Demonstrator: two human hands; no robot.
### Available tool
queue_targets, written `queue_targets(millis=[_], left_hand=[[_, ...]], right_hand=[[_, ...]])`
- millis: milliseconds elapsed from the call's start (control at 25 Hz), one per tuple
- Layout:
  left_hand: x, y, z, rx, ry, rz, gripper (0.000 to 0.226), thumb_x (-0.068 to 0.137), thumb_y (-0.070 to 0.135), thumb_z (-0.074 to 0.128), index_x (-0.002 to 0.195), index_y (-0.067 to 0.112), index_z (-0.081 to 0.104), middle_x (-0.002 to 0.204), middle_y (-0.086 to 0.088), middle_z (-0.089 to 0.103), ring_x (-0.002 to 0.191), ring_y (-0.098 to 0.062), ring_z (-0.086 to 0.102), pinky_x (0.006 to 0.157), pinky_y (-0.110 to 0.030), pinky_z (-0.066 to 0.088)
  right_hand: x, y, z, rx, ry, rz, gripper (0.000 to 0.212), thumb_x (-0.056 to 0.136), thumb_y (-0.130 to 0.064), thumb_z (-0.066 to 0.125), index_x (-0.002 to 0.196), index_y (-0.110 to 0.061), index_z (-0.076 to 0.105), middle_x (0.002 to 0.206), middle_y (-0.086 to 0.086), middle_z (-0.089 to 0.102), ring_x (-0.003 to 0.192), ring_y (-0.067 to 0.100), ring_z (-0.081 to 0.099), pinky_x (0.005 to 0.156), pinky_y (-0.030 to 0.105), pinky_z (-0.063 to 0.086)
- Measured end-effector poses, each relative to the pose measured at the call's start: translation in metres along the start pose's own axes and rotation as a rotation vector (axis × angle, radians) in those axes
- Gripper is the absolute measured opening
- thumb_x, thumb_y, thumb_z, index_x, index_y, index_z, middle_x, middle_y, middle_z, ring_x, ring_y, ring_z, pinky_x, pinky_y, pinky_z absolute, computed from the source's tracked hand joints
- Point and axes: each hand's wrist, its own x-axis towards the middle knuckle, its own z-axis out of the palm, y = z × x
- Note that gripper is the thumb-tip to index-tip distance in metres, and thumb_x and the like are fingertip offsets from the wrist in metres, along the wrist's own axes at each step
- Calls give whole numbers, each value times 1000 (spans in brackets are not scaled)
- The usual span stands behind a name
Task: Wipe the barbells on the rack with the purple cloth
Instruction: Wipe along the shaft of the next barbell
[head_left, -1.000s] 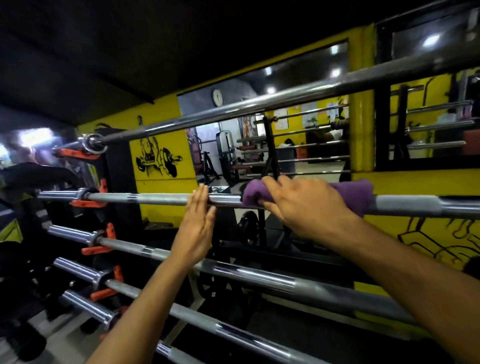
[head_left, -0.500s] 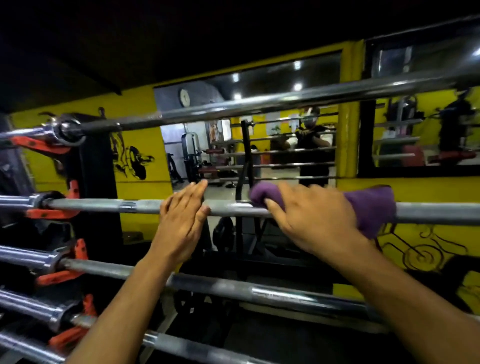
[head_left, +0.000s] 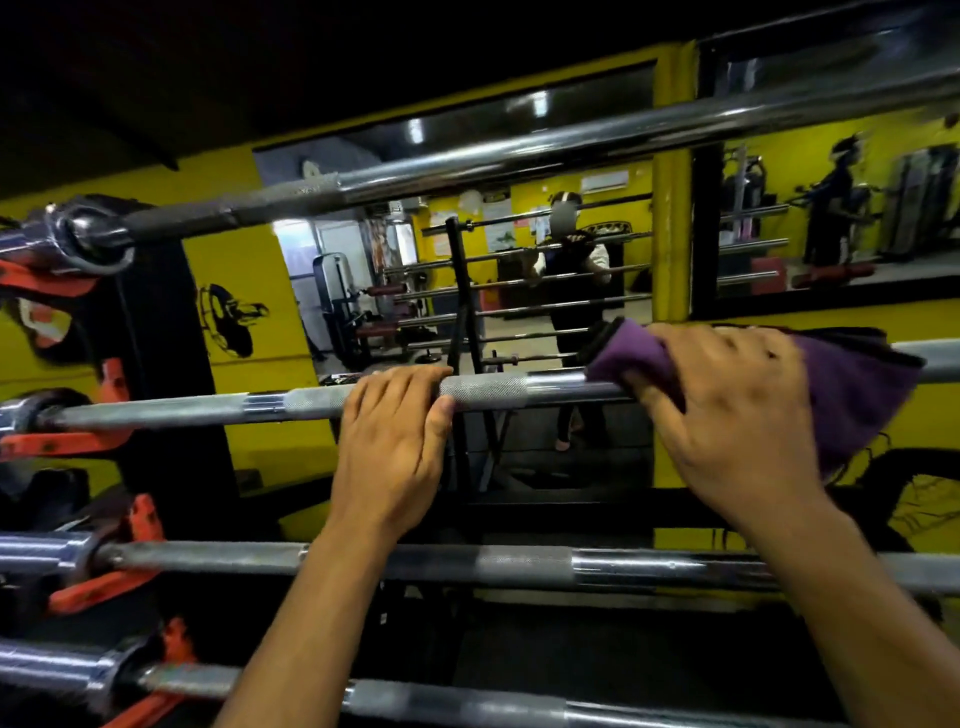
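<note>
L hand (head_left: 395, 441) now curled on barbell (head_left: 483, 392); R hand (head_left: 727, 410) gripping purple cloth (head_left: 857, 395) round it.

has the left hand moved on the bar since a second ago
Yes. The left hand was flat in front of the second barbell, fingers straight up; now its fingers curl over that bar, beside the purple cloth.

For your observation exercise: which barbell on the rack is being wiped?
The second bar from the top: the purple cloth is draped over it and both hands grip it.

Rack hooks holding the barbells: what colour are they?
Orange rack hooks, clearest at the head view's left.
</note>
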Motion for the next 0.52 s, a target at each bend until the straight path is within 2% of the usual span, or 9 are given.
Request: queue_targets(millis=[80,120,240,360,400,520], left_hand=[[-2,3,6,-24,40,-18,37,105,40,28,126,27,55,122,9,59,117,-15,48,106,-35,28],[-3,3,8,-32,59,-20,36,104,39,29,125,26,56,120,8,60,115,-16,48,105,-36,29],[-2,-6,11,-25,78,26,33,103,36,34,124,23,57,119,2,62,114,-19,48,103,-38,29],[-3,-11,10,-41,75,56,36,103,36,35,127,23,58,122,1,62,115,-20,48,103,-39,29],[-3,-11,11,-50,80,67,36,102,36,34,126,23,58,121,2,61,114,-20,48,102,-39,28],[-1,-15,15,-87,105,94,37,102,37,33,124,22,58,119,2,61,111,-22,48,101,-39,28]], right_hand=[[-1,-32,7,12,59,159,43,92,-46,45,123,-19,58,112,6,65,109,32,54,107,53,32],[1,-54,13,37,74,169,43,90,-44,48,122,-19,59,113,6,65,110,32,53,110,54,30],[-8,-98,35,104,40,16,52,81,-39,53,129,-20,57,124,2,62,121,32,51,117,56,25],[-13,-71,39,83,105,-67,55,78,-31,66,131,-19,58,129,0,62,125,30,53,120,55,21],[-15,-57,38,43,154,-37,50,81,-31,68,129,-18,59,127,1,64,124,29,54,120,56,21],[-19,-34,31,12,292,177,38,94,-35,56,124,-11,60,123,6,64,126,31,53,121,57,17]])
